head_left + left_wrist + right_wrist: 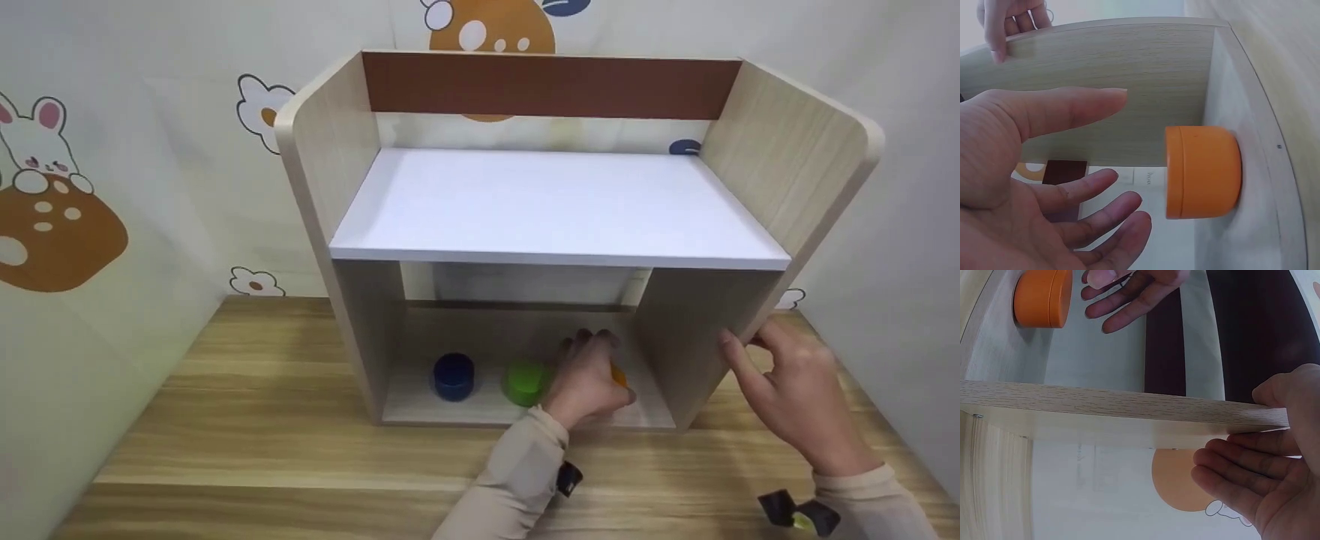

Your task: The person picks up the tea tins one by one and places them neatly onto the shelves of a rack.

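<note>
A small round orange lidded tub [1204, 171] stands on the lower board [484, 412] of a wooden shelf unit, near its right side panel [712, 330]. My left hand [589, 379] reaches into the lower compartment. In the left wrist view its thumb and fingers are spread just short of the tub, with a gap between. In the head view this hand hides most of the tub. My right hand [799, 390] holds the front edge of the right side panel, its thumb on the inner face and its fingers on the outer face.
To the left of the orange tub stand a green tub [525, 382] and a dark blue tub [454, 376], spaced apart on the lower board. A white upper shelf [555, 202] overhangs them. The unit stands on a wood-grain table [285, 465] against a patterned wall [180, 187].
</note>
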The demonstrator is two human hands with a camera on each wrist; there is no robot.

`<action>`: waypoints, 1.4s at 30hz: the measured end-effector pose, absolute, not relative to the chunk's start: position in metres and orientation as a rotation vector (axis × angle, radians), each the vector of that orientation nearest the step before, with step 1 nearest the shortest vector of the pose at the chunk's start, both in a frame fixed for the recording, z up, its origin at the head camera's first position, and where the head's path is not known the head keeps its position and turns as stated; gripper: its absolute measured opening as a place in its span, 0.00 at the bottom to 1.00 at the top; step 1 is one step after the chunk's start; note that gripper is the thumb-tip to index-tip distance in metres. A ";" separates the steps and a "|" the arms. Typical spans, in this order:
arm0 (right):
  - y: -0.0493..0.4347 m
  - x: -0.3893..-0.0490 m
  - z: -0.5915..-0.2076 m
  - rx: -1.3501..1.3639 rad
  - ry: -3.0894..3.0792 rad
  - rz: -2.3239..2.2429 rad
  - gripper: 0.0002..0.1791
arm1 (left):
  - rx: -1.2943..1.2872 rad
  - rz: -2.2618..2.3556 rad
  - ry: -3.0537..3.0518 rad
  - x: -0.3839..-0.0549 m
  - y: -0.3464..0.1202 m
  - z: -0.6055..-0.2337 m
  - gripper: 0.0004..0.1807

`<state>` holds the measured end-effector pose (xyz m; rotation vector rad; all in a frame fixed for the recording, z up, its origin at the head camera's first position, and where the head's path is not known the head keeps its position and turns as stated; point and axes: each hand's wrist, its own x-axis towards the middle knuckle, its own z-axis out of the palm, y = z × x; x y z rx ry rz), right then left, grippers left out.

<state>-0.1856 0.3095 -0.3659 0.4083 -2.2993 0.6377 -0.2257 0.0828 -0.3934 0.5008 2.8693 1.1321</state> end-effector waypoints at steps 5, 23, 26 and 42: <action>0.308 -0.185 -0.365 0.390 -2.310 0.626 0.16 | 0.514 1.162 2.854 -0.223 0.080 -0.389 0.34; 0.308 -0.187 -0.365 0.403 -2.325 0.604 0.17 | 0.592 1.241 2.826 -0.210 0.057 -0.361 0.34; 0.308 -0.186 -0.366 0.404 -2.322 0.619 0.16 | 0.612 1.263 2.847 -0.208 0.048 -0.359 0.32; 0.313 -0.184 -0.367 0.381 -2.319 0.640 0.16 | 0.625 1.283 2.927 -0.196 -0.032 -0.358 0.32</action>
